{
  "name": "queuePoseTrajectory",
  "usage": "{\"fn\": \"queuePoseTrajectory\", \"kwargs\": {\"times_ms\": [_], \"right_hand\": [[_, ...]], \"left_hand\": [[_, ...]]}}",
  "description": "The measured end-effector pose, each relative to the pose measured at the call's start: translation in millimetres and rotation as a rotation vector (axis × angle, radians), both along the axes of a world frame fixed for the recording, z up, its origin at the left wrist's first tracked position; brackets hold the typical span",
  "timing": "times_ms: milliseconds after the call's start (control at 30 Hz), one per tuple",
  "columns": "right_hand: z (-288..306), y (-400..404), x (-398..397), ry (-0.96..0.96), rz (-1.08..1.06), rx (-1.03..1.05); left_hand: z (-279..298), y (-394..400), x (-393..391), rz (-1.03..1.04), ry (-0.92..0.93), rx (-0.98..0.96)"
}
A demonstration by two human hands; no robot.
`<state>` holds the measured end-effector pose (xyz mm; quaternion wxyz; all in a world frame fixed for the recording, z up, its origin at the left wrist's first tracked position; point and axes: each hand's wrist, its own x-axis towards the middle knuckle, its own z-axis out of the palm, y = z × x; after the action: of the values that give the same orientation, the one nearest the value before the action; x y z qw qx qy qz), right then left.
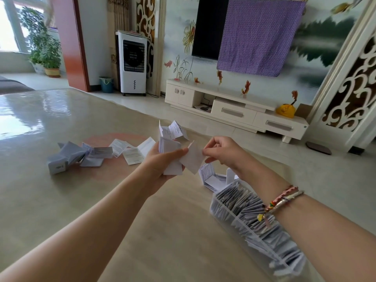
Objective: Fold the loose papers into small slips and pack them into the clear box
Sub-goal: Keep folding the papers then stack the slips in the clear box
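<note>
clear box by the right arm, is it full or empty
Nearly full: the clear plastic box holds rows of folded white paper slips packed on edge along its visible length; its near end is blurred.

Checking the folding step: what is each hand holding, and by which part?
Left hand grips a stack of white folded papers around its middle; right hand pinches one white slip at its upper right edge.
</note>
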<state>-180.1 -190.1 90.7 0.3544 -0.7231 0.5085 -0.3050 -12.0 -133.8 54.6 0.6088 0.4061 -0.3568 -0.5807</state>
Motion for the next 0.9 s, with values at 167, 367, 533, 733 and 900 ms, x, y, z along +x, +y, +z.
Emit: {"fn": "queuePoseTrajectory", "kwargs": {"times_ms": [167, 367, 533, 733, 900], "right_hand": [[5, 11, 5, -0.076, 0.128, -0.075], [7, 16, 10, -0.026, 0.132, -0.217], [21, 3, -37, 0.370, 0.254, 0.035], [13, -13, -64, 0.757, 0.247, 0.034], [28, -9, -52, 0.470, 0.189, -0.108]], "left_hand": [[5, 7, 0, -0.142, -0.100, 0.077], [6, 9, 1, -0.243, 0.059, 0.077], [5, 6, 7, -0.121, 0.106, 0.184], [1, 2, -3, -0.039, 0.058, 0.246], [-1, 2, -1, 0.000, 0.096, 0.273]]}}
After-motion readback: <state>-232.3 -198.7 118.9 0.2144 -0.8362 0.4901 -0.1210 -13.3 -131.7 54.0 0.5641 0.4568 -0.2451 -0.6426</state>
